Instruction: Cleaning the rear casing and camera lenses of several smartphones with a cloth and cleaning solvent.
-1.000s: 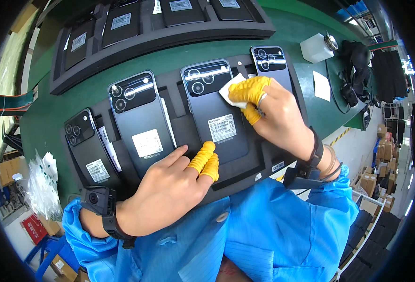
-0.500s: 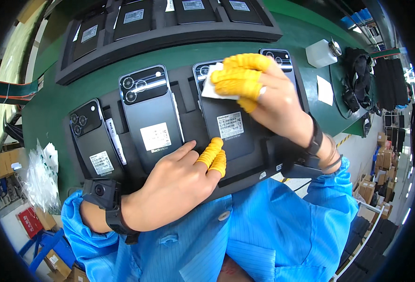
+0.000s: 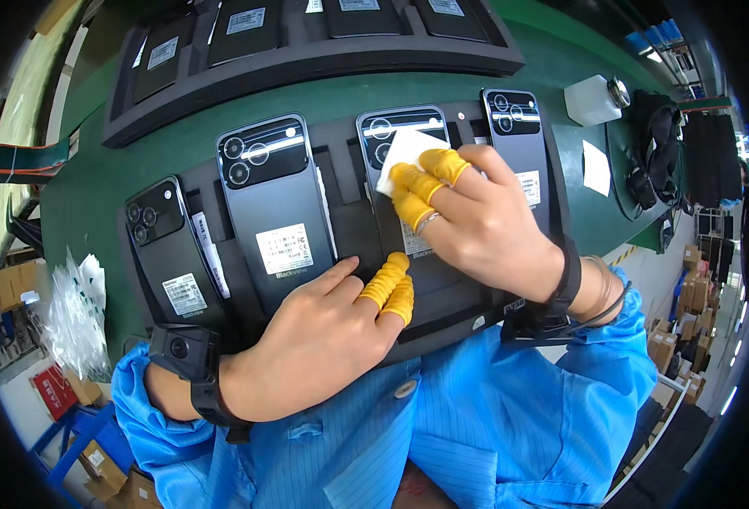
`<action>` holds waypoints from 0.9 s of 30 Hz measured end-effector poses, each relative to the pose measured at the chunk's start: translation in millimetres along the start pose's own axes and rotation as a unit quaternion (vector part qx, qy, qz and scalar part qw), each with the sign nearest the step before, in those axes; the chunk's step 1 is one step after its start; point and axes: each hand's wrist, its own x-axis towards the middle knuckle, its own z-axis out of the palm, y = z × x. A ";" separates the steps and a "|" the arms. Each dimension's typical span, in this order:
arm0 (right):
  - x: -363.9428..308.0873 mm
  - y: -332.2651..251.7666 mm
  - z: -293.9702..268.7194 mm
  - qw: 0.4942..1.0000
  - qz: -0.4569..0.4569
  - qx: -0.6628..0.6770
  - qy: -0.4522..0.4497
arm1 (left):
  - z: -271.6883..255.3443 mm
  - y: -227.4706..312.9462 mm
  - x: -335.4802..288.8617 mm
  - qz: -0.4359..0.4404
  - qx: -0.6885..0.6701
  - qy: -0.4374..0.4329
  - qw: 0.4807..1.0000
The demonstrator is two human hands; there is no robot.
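My right hand (image 3: 489, 220), with yellow finger cots on several fingers, presses a folded white wiping cloth (image 3: 408, 151) on the back of a dark smartphone (image 3: 430, 116). The cloth lies just below and partly over its camera panel, and the hand hides much of its label. My left hand (image 3: 328, 327) rests palm down, fingers stretched out, with yellow cots on two digits touching that phone's lower left part. A second phone (image 3: 264, 204) lies left of it, a third (image 3: 154, 246) at the far left, a fourth (image 3: 519, 157) at the right. All sit back up in a black foam tray (image 3: 345, 212).
Another foam tray (image 3: 324, 64) with several phones lies beyond on the green table (image 3: 179, 131). To the right are a white bottle (image 3: 593, 100), a paper sheet (image 3: 596, 165) and a black bag (image 3: 653, 136). Clear plastic bags (image 3: 78, 322) lie at the left edge.
My right hand with the cloth has moved down and slightly left on the phone, uncovering the fourth phone at the right. My left hand has stayed nearly in place. The view has shifted slightly.
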 end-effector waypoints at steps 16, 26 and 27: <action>-25.2 60.1 -22.2 0.962 0.230 0.115 0.093 | -1.8 0.8 2.1 0.009 0.020 0.005 1.000; -7.4 55.6 7.3 0.963 0.193 0.168 0.083 | -3.2 0.8 3.6 -0.005 0.003 0.005 1.000; -10.5 51.3 4.3 0.963 0.192 0.168 0.082 | -2.2 0.3 2.9 -0.003 0.006 0.009 1.000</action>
